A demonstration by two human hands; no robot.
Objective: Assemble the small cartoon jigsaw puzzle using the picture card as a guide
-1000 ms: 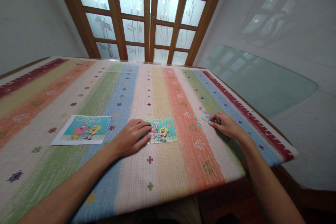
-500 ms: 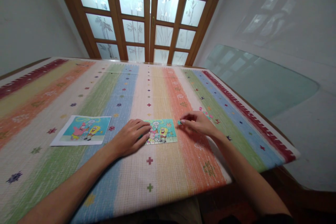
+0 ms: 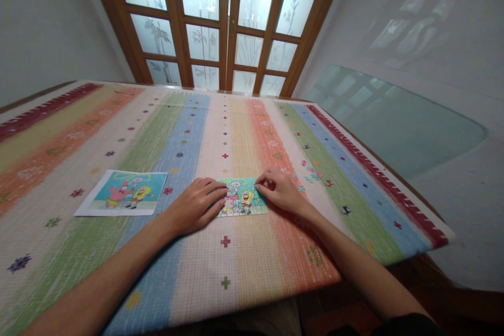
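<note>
A small cartoon jigsaw puzzle (image 3: 244,205) lies flat on the striped tablecloth in front of me. My left hand (image 3: 201,200) rests palm down over its left edge, fingers stretched out and covering part of the picture. At the puzzle's upper right, my right hand (image 3: 277,189) pinches a puzzle piece between thumb and forefinger; the fingertips mostly hide it. Loose puzzle pieces (image 3: 313,176), teal and pink, are scattered just beyond the right hand. To the left, a printed reference picture (image 3: 129,192) shows similar cartoon figures.
The striped tablecloth (image 3: 200,273) covers a large table, with its near edge close to my body. Wooden doors with frosted panes (image 3: 226,52) stand behind the far edge. A pale wall with a greenish glass-like panel (image 3: 397,110) is on the right.
My right hand has moved left with the teal puzzle piece, from beside the puzzle onto its upper right part. More loose pieces show behind it. The left hand stays in place.
</note>
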